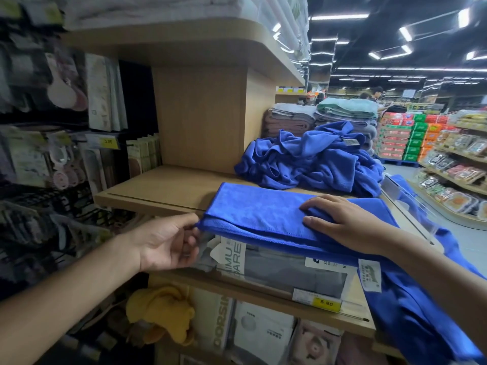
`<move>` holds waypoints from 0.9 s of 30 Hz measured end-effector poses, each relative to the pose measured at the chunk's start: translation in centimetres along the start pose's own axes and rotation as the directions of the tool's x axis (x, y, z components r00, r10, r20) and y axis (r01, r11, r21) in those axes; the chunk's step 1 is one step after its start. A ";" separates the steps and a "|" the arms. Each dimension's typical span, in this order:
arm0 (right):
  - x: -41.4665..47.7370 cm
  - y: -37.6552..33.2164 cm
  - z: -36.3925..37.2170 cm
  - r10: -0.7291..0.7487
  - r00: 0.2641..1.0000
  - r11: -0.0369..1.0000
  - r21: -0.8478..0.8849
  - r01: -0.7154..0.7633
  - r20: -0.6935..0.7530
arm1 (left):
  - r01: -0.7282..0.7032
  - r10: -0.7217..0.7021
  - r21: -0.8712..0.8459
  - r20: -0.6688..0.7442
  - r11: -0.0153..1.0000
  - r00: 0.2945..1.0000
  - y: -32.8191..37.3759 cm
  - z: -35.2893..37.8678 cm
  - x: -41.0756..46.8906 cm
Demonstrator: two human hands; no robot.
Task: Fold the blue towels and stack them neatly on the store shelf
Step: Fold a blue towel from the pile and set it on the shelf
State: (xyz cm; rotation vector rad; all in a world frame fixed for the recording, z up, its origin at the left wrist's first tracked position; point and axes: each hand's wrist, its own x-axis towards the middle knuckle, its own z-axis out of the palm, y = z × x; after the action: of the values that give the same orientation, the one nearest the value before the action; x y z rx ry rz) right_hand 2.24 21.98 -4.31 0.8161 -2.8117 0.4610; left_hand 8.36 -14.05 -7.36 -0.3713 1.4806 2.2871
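Blue towel (263, 214) overhanging shelf (163, 191) edge, left hand (163, 246) pinching corner

Two bare hands, left hand (168, 243) and right hand (345, 222), each on a bare forearm uncovered right out to the frame edge: left forearm (66, 299), right forearm (434, 280). Right hand's fingernails (308, 219) short, plain, trimmed close. Palm creases visible on the left hand; its nails can't be read from this view.
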 end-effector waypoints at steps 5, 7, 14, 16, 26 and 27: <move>0.1 0.1 0.0 0.013 1.000 1.000 0.002 -0.013 0.001 | -0.049 0.043 -0.051 -0.109 0.998 0.993 -0.1 0.3 -0.4; 0.1 0.2 0.1 0.018 1.000 1.000 -0.005 -0.018 0.003 | -0.155 0.148 -0.028 -0.168 0.987 0.975 -0.7 0.1 -0.1; -0.7 -1.1 -0.3 -0.007 0.999 0.993 -0.114 0.012 0.041 | -0.392 0.866 0.828 0.481 -0.400 0.132 -1.3 1.4 0.4; -1.2 -1.6 -0.6 -0.008 0.998 0.981 -0.194 0.022 0.068 | -0.324 0.684 0.734 0.676 -0.597 0.274 -1.2 3.3 1.0; -5.0 2.4 -1.1 0.206 0.977 0.942 -0.282 -0.183 0.057 | -0.173 0.532 0.774 0.561 -0.609 0.634 -0.7 5.3 3.8; -4.5 2.5 -1.5 0.220 0.973 0.953 -0.231 -0.198 0.075 | -0.233 0.509 0.812 0.530 -0.535 0.679 0.2 5.6 4.3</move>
State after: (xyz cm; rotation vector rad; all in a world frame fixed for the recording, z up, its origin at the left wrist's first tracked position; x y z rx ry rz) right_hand 4.74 26.74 -4.69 0.5115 -2.9856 0.1307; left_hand 4.45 -8.28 -6.77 0.7937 3.3875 0.1322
